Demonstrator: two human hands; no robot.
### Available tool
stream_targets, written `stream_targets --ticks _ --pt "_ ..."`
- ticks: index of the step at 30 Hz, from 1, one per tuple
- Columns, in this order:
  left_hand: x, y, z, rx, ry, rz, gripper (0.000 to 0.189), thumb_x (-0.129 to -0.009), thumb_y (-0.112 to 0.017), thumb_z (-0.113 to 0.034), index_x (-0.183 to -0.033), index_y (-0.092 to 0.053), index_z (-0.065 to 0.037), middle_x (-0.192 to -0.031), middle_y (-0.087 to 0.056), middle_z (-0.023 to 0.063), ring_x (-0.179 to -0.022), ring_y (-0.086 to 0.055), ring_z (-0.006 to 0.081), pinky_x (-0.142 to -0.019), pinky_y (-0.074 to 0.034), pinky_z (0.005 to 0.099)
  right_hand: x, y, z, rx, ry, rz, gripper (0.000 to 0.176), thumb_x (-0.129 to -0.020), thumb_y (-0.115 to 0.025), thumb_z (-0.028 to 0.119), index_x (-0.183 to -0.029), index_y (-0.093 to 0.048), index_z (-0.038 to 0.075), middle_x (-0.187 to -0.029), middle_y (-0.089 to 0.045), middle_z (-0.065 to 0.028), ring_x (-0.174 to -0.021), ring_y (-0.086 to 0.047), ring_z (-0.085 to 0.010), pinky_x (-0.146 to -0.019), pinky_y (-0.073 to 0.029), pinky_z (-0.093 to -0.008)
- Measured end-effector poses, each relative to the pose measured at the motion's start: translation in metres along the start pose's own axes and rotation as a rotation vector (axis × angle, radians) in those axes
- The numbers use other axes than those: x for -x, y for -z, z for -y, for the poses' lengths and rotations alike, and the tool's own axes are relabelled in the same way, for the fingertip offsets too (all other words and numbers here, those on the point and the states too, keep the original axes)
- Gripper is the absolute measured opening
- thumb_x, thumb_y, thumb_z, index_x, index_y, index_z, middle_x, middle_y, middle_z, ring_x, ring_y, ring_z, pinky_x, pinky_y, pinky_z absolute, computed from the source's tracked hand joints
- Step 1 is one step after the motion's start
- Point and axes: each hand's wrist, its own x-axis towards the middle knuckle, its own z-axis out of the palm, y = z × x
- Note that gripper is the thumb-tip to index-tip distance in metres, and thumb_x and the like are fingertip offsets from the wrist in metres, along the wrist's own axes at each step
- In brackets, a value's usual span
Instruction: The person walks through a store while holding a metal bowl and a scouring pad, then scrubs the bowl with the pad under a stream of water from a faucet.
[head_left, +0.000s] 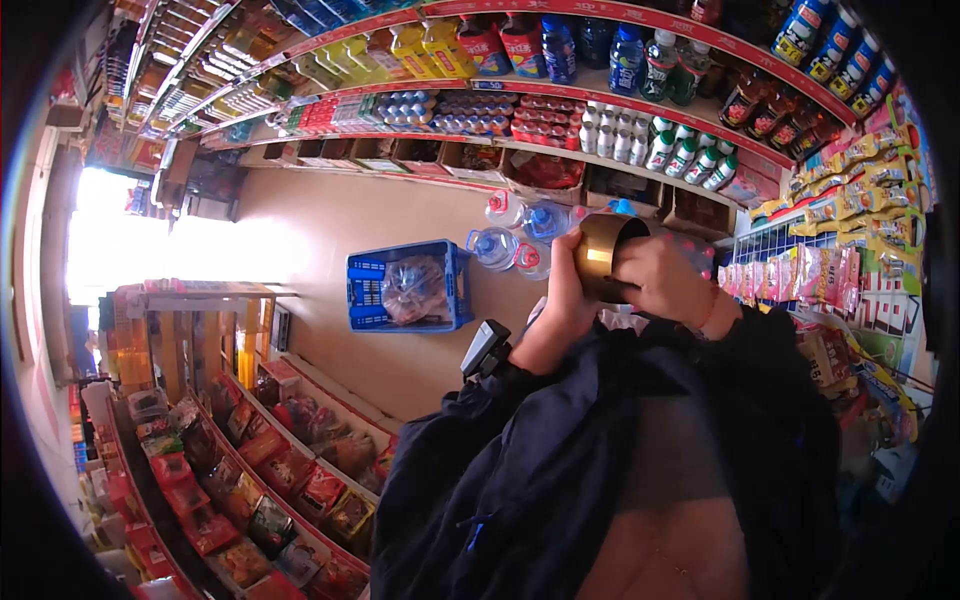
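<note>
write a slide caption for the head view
Beside stocked shop shelves, the left hand holds a gold-coloured container, with the right hand at its open end.

Blue crate (461, 290) holds a plastic bag (413, 290); large bottles (495, 248) right of the crate, drink shelves (600, 96) beyond it.

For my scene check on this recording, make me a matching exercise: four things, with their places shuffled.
1. gold-coloured metallic cylinder
2. blue plastic crate
3. clear plastic bag
4. yellow-labelled bottles

a. inside the crate
b. on a red-edged shelf
c. gripped by the left hand
d. on the tan floor

Pairs: 1-c, 2-d, 3-a, 4-b
</note>
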Motion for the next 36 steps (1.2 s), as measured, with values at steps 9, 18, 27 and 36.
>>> stream_targets --ticks 9,18,27,36 --pt "-0.009 -0.001 -0.009 -0.269 -0.02 -0.041 0.042 -0.088 -0.034 -0.031 -0.116 -0.05 -0.004 -0.109 -0.057 0.0084 -0.1 -0.055 0.0191 -0.088 -0.042 0.0314 -0.003 -0.006 -0.025 0.206 0.298 0.112 0.015 -0.055 -0.062 0.012 -0.069 -0.061 0.006 -0.072 -0.059 -0.0074 -0.068 -0.059 -0.0257 -0.056 -0.047 -0.0364" --pt "-0.004 -0.011 -0.009 -0.208 -0.143 -0.041 0.042 -0.088 -0.031 -0.029 -0.117 -0.049 -0.004 -0.108 -0.056 0.0087 -0.1 -0.053 0.0188 -0.088 -0.04 0.0305 -0.011 0.002 -0.003 -0.15 0.024 -0.049 0.017 -0.059 -0.062 0.006 -0.076 -0.062 0.002 -0.073 -0.057 -0.0129 -0.071 -0.057 -0.0309 -0.063 -0.046 -0.0386" --pt "-0.013 0.014 0.0 -0.554 -0.169 -0.067 0.044 -0.088 -0.036 -0.03 -0.123 -0.045 -0.004 -0.111 -0.055 0.0099 -0.103 -0.053 0.0197 -0.09 -0.04 0.0305 -0.009 -0.003 -0.004 -0.133 0.008 0.111 0.017 -0.066 -0.063 0.01 -0.082 -0.062 0.004 -0.081 -0.06 -0.011 -0.079 -0.059 -0.0301 -0.069 -0.048 -0.0385" --pt "0.004 -0.003 0.002 -0.294 -0.288 0.057 0.051 -0.088 -0.023 -0.03 -0.128 -0.038 -0.003 -0.122 -0.049 0.0115 -0.115 -0.045 0.0232 -0.099 -0.033 0.0336 -0.005 -0.013 0.009 -0.448 -0.32 -0.212 0.022 -0.063 -0.06 0.003 -0.085 -0.063 0.0 -0.076 -0.06 -0.0155 -0.07 -0.061 -0.0304 -0.061 -0.047 -0.0307"
